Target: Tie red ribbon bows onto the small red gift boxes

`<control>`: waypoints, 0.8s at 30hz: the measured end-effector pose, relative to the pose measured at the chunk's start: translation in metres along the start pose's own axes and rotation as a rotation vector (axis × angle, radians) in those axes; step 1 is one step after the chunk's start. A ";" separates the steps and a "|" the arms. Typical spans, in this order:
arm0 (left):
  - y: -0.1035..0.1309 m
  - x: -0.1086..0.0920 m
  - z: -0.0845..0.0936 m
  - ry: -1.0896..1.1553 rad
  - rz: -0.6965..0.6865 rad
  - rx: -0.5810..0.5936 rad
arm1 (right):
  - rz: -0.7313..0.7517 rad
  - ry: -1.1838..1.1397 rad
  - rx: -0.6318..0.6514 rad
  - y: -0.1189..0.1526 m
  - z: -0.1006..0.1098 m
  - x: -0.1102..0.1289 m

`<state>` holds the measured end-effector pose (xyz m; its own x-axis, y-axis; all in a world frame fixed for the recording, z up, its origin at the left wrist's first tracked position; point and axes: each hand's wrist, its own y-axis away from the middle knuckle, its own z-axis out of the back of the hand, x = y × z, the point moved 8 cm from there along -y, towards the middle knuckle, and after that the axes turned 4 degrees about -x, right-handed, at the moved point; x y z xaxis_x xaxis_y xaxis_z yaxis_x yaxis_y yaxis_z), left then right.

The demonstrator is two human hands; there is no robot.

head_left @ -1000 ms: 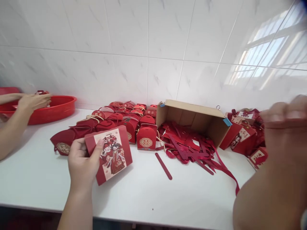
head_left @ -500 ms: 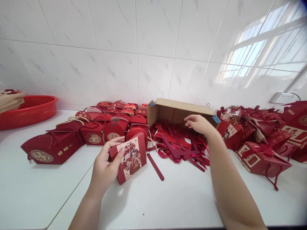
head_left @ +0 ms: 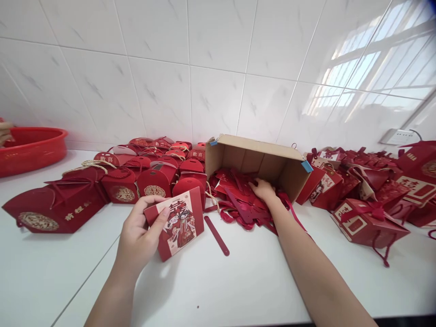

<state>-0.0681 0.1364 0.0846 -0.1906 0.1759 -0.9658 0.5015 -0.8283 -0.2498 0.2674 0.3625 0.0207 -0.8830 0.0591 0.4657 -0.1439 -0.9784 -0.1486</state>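
My left hand holds a red box with a printed picture of two figures, thumb on its front face. My right hand is down in a heap of red strips and ribbons at the mouth of a cardboard box lying on its side. Its fingertips are partly hidden among the strips, so whether they grip any is unclear. One dark red strip lies on the white table, just right of the held box.
Red gift boxes with cords crowd the left; a larger one stands in front. More red boxes fill the right. At the far left, another person's hand is at a red basin.
My right hand has moved down and left into the heap of strips. The view has shifted slightly, and the other person's hand shows less at the left edge.
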 end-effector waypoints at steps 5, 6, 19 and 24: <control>0.002 -0.003 0.000 -0.007 0.004 -0.009 | -0.027 0.000 -0.106 0.002 0.025 0.008; 0.003 -0.004 0.001 -0.009 0.002 -0.013 | -0.033 -0.014 -0.137 0.004 0.032 0.010; 0.001 -0.004 0.004 -0.029 -0.037 -0.007 | 0.186 -0.673 0.184 0.032 0.050 0.072; 0.000 -0.005 0.005 -0.032 -0.065 -0.002 | 0.210 -0.909 0.419 0.050 0.048 0.089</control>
<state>-0.0718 0.1325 0.0894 -0.2497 0.2127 -0.9447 0.4887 -0.8145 -0.3126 0.2029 0.3098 0.0969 -0.1739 -0.1241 0.9769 0.2966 -0.9526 -0.0682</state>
